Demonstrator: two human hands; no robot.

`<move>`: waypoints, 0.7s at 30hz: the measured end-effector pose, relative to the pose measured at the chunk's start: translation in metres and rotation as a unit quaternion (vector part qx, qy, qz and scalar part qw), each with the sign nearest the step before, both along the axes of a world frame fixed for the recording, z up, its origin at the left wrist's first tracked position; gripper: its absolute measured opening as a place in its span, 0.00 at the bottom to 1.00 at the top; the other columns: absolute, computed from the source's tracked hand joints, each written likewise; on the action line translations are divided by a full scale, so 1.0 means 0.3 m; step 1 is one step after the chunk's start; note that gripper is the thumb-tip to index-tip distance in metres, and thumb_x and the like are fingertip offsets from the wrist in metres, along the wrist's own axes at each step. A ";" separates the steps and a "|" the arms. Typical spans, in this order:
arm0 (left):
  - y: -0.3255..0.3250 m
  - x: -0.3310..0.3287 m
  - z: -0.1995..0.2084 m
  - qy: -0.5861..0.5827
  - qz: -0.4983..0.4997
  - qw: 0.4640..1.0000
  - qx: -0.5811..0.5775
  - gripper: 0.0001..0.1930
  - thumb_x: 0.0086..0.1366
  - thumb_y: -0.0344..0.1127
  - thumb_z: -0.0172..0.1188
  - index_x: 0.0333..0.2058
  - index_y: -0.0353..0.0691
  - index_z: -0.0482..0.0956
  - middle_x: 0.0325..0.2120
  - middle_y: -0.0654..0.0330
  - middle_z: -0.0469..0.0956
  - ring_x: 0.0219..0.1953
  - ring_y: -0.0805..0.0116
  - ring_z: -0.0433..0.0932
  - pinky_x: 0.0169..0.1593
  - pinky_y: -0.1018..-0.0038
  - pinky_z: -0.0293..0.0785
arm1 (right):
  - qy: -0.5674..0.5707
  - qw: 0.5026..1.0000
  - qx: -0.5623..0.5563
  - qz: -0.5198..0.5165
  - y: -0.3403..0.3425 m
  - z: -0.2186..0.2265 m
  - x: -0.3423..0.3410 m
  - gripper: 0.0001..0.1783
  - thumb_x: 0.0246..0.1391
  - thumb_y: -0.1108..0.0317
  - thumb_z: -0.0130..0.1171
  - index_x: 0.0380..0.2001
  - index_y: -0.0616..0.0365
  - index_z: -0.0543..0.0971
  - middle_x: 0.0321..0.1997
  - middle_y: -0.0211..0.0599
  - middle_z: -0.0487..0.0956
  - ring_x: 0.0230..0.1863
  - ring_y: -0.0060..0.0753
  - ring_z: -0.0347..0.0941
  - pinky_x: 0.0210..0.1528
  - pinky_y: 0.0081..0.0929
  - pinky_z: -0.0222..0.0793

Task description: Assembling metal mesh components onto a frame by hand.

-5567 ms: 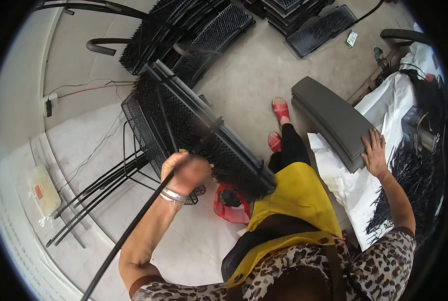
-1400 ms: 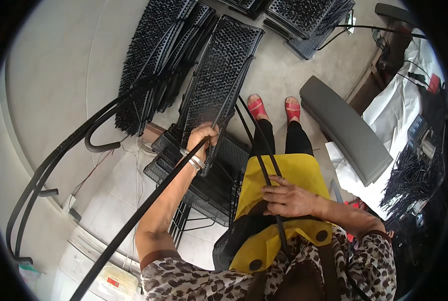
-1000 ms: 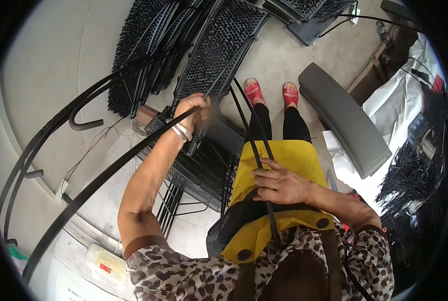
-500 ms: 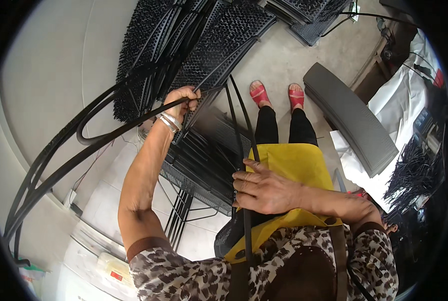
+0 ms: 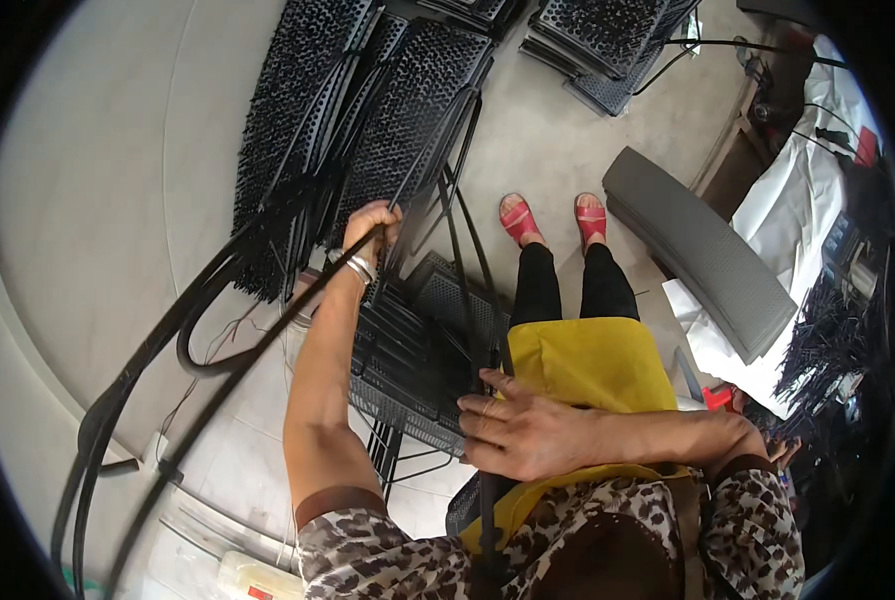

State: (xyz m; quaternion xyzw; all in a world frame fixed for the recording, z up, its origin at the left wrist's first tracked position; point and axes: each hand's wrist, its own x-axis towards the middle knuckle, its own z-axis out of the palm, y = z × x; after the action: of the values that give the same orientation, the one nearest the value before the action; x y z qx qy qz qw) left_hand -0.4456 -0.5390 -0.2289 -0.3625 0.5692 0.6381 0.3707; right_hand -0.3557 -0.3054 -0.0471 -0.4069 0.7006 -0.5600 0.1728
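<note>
My left hand point(image 5: 372, 228), with a silvery bracelet at its wrist, is closed round a long black flexible strip point(image 5: 267, 345). This strip runs down to the lower left and bends back near the fist. In front of my body, my right hand point(image 5: 527, 430) lies with its fingers curled over more black strips point(image 5: 464, 245). They run up from it toward perforated black panels. What sits under its fingers is partly hidden. A yellow apron point(image 5: 592, 355) covers my lap beside that hand. Below my left fist stands a black mesh crate point(image 5: 397, 395) holding dark slats.
Black panels covered in holes or bristles point(image 5: 422, 90) stand stacked ahead on the left. Another panel stack point(image 5: 602, 40) lies farther off. A curved grey piece point(image 5: 702, 250) rests at the right, by white sheeting point(image 5: 797, 200) and a black bristle bundle point(image 5: 822, 340). Looped black tubing point(image 5: 137, 380) hangs left.
The view has shifted. My left arm is straighter, and the strip from its fist now slopes more steeply downward. My right hand stays on the strips by my lap.
</note>
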 end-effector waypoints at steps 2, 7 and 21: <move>0.028 -0.020 0.009 -0.002 -0.041 0.999 -0.031 0.06 0.38 0.29 0.47 0.19 0.34 0.68 0.11 0.62 0.64 0.13 0.72 0.63 0.19 0.80 0.60 | -0.002 1.000 0.001 -0.007 -0.013 -0.009 -0.004 0.08 0.32 0.68 0.46 0.15 0.62 0.66 0.26 0.46 0.70 0.34 0.41 0.67 0.37 0.50 0.59; 0.013 -0.001 0.001 0.009 -0.019 0.999 -0.034 0.05 0.40 0.24 0.47 0.21 0.31 0.68 0.16 0.58 0.69 0.15 0.72 0.64 0.22 0.78 0.62 | 0.005 0.999 0.030 0.011 -0.032 -0.003 -0.015 0.08 0.32 0.67 0.49 0.17 0.60 0.69 0.26 0.43 0.69 0.35 0.41 0.66 0.38 0.47 0.59; 0.088 0.290 0.065 0.265 0.017 0.936 -0.229 0.16 0.46 0.18 0.41 0.36 0.31 0.67 0.31 0.56 0.70 0.33 0.72 0.69 0.41 0.79 0.63 | 0.017 0.998 0.049 0.036 -0.072 -0.020 -0.036 0.10 0.32 0.68 0.47 0.21 0.62 0.69 0.27 0.45 0.69 0.34 0.40 0.66 0.38 0.42 0.58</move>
State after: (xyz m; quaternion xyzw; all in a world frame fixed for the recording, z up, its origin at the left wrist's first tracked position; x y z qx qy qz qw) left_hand -0.3587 -0.5125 -0.2094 -0.2646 0.7716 0.5694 0.1022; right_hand -0.3664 -0.3271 -0.0530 -0.4326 0.7149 -0.5117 0.2001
